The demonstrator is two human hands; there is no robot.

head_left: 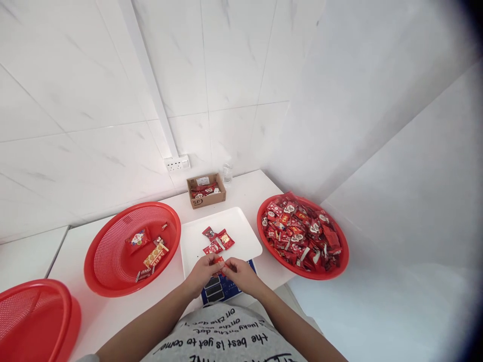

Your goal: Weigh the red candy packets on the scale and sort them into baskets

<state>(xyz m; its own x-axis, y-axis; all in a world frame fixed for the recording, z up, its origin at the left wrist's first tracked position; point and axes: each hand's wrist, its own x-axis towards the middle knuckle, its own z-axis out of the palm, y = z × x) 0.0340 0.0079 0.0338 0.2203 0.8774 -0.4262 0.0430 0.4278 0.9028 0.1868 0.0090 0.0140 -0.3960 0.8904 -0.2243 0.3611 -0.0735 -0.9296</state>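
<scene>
My left hand and my right hand meet over the near edge of a white tray and pinch a small red candy packet between their fingertips. Both hands are closed on it. Three more red packets lie on the tray just beyond my fingers. Under the tray's near edge a blue scale panel shows.
A red mesh basket at the left holds a few packets. Another red basket at the right is piled with red packets. A small cardboard box and a clear cup stand by the tiled wall. Stacked red baskets sit at the far left.
</scene>
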